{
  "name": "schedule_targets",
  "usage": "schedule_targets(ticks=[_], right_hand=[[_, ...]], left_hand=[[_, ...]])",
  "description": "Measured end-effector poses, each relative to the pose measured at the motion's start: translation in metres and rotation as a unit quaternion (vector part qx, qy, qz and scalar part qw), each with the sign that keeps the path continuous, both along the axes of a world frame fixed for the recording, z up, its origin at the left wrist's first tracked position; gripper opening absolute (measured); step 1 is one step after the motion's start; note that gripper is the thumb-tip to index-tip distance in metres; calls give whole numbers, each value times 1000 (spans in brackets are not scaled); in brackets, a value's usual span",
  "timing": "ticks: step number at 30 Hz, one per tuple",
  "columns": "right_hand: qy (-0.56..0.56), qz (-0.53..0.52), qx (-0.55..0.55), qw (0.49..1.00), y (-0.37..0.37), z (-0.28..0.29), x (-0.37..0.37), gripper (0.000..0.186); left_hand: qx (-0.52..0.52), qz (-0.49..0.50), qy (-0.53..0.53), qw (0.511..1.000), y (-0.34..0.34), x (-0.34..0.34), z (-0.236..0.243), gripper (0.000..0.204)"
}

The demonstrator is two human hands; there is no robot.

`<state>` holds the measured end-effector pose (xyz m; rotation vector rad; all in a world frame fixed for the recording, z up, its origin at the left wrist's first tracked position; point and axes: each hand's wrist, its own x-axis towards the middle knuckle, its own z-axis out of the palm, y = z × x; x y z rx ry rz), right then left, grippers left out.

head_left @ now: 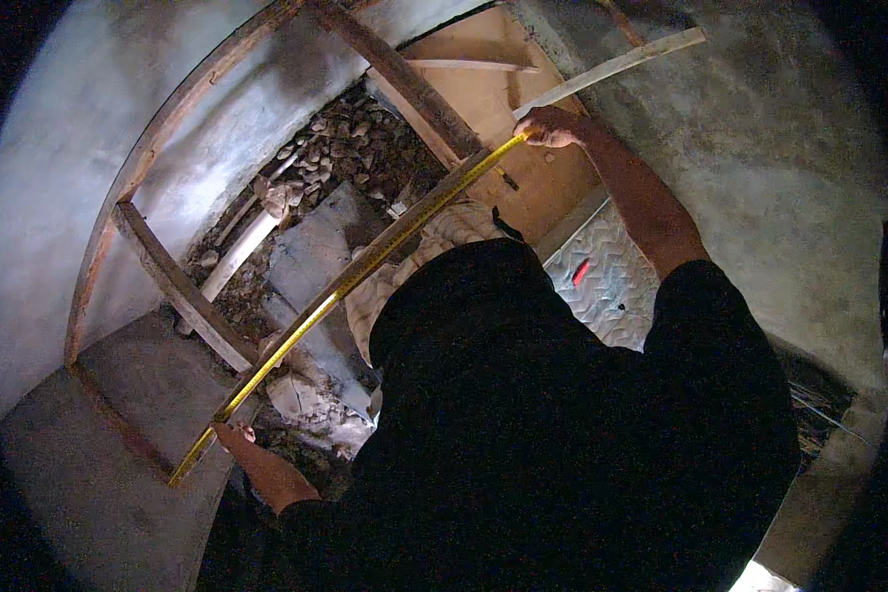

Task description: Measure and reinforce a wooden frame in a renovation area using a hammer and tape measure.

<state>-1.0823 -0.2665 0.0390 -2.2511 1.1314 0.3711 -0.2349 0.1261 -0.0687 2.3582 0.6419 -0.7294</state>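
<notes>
Basically you've got the yellow tape measure [350, 281] pulled taut along the wooden plank [395, 237], left hand [232, 434] and right hand [548, 128] fingers pinching its ends so it reads straight.

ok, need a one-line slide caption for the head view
Both hands stretch a yellow tape measure along a wooden plank: left hand at the near end, right hand at the far end.

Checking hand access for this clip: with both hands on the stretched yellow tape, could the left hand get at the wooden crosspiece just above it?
Probably yes. The left hand pins the yellow tape close below the wooden crosspiece, with nothing visible between them, though it would have to let the tape go.
</notes>
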Motion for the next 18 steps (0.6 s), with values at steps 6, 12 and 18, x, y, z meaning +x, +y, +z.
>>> schedule_targets(ticks=[6, 12, 18], right_hand=[[14, -11, -15, 1000, -1, 3, 3, 26], [21, -25, 10, 999, -3, 1, 0, 26], [20, 24, 1, 1000, -1, 11, 7, 27]], left_hand=[[9, -12, 3, 1000, -6, 8, -5, 66], [20, -24, 10, 999, 8, 16, -10, 66], [36, -36, 14, 999, 6, 24, -18, 66]])
